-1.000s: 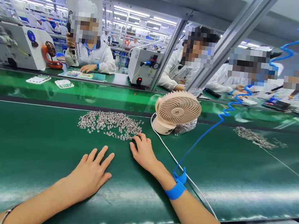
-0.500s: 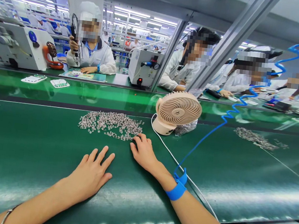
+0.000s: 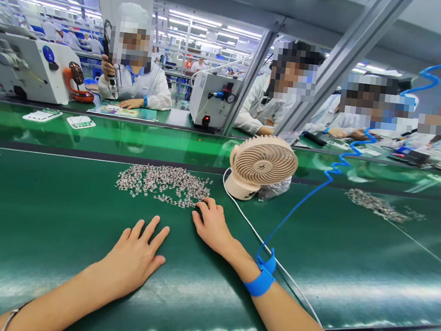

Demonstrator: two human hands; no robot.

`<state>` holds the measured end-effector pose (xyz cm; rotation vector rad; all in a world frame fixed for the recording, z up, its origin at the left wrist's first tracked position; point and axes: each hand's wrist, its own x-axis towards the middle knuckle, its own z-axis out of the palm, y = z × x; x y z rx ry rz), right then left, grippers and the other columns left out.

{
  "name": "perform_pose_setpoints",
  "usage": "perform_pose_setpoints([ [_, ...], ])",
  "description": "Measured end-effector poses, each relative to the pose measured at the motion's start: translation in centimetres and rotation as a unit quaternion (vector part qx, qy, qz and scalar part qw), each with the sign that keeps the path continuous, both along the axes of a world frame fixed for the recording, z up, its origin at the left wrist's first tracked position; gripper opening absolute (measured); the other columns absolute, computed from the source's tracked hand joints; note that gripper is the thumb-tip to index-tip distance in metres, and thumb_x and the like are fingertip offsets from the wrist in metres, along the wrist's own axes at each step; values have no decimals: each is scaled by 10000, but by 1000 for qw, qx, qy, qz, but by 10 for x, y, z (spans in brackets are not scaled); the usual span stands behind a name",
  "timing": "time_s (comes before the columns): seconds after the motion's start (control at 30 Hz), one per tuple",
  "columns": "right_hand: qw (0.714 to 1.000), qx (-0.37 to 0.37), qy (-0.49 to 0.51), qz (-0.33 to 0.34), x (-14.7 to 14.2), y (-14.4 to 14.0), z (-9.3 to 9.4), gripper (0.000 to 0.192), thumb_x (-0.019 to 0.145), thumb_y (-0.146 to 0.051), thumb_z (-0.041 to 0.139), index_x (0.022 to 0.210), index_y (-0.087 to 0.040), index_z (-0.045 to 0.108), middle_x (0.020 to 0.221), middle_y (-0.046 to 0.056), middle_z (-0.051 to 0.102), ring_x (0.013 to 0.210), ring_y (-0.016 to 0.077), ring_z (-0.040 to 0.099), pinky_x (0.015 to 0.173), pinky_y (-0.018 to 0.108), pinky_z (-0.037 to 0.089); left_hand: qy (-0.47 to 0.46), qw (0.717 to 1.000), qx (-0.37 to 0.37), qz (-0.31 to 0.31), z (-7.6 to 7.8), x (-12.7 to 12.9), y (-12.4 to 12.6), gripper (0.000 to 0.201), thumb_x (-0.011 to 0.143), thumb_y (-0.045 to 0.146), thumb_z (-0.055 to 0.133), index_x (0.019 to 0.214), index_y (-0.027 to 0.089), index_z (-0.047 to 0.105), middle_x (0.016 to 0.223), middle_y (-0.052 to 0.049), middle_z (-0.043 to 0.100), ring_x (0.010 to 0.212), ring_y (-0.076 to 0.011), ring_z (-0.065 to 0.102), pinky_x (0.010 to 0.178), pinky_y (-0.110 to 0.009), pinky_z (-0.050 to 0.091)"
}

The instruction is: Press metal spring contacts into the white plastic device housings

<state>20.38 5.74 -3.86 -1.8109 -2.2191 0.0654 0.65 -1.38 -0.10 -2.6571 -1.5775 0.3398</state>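
My left hand [image 3: 136,254] lies on the green work surface [image 3: 59,211], palm down and fingers spread, holding nothing. My right hand [image 3: 213,226] rests at the near right edge of a pile of small metal parts [image 3: 163,181]. Its fingers are apart and slightly bent, with the tips beside the outermost parts; nothing shows in them. Around my right wrist is a blue wrist strap [image 3: 261,281], with a coiled blue cord running up to the right. The single parts are too small to name.
A beige desk fan [image 3: 263,162] stands behind my right hand, its white cable [image 3: 253,227] passing under my right forearm. A clear plastic bag [image 3: 275,189] sits behind it. Further parts [image 3: 377,204] lie at right. White panels [image 3: 81,122] rest on the belt beyond; co-workers sit opposite.
Both my hands stay where they were. The white panels on the far belt have shifted a little left. The coiled cord has swung slightly, and co-workers at right have moved their heads and hands.
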Motion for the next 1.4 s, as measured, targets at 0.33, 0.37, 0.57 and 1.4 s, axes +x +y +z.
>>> perform_pose_setpoints([
  [0.33, 1000, -14, 14, 1, 0, -1, 3, 229, 895, -174, 464, 1095, -104, 552, 1190, 160, 451, 1024, 282, 454, 868, 377, 375, -11, 1000, 1, 0, 0, 1, 0, 517, 911, 343, 432, 1398, 243, 291, 1451, -101, 228, 1248, -350, 363, 928, -471, 423],
  [0.37, 1000, -14, 14, 2, 0, -1, 3, 237, 893, -172, 465, 1105, -103, 547, 1192, 161, 452, 1031, 282, 454, 874, 377, 374, -11, 1000, 1, 0, 0, 1, 0, 517, 910, 343, 434, 1398, 243, 293, 1450, -102, 229, 1248, -350, 363, 926, -470, 424],
  [0.57, 1000, 2, 15, 10, 1, -1, 1, 330, 880, -167, 468, 1204, -105, 492, 1216, 166, 453, 1060, 281, 454, 893, 382, 379, -12, 1000, 12, -4, -1, 0, -1, 517, 901, 335, 455, 1389, 236, 316, 1441, -109, 252, 1236, -348, 381, 911, -469, 437],
  [1.4, 1000, 17, 8, 21, 3, 0, -4, 271, 879, -183, 455, 1131, -131, 541, 1195, 162, 455, 1029, 278, 460, 872, 391, 382, -21, 999, 41, -14, -7, -1, -1, 513, 891, 331, 463, 1380, 240, 339, 1432, -115, 282, 1214, -350, 405, 886, -467, 448],
])
